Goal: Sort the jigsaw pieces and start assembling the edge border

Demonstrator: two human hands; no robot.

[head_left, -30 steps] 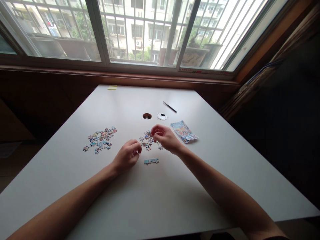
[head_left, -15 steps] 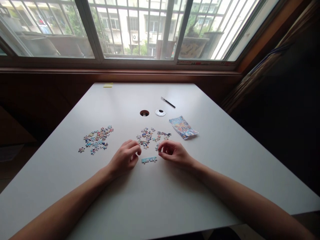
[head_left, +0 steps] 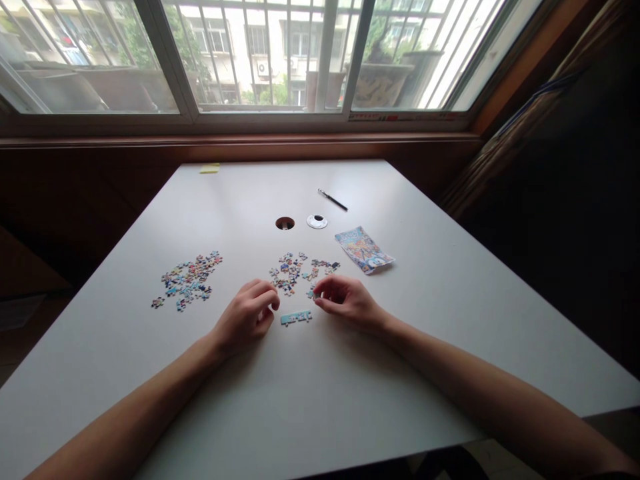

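My right hand (head_left: pixel 346 301) pinches a small puzzle piece (head_left: pixel 317 295) between thumb and fingertips, just right of the joined strip. That joined puzzle strip (head_left: pixel 296 318), light blue with a knobbed lower edge, lies flat between my hands. My left hand (head_left: pixel 250 310) rests on the table to its left, fingers curled in loosely, and nothing shows in it. Just beyond my hands are loose puzzle pieces (head_left: pixel 286 275) in a ring-like scatter, with more pieces (head_left: pixel 323 268) trailing off to the right.
A bigger pile of puzzle pieces (head_left: pixel 190 280) covers part of the white table (head_left: pixel 280 400) at left. At right lies a creased picture sheet (head_left: pixel 364 249). Farther back are a pen (head_left: pixel 333 199), a round cover (head_left: pixel 317 221), a cable hole (head_left: pixel 285 224) and yellow sticky notes (head_left: pixel 209 168).
The whole view has shifted slightly. Both hands keep nearly the same places beside the strip, and the right fingertips still pinch near its right end.
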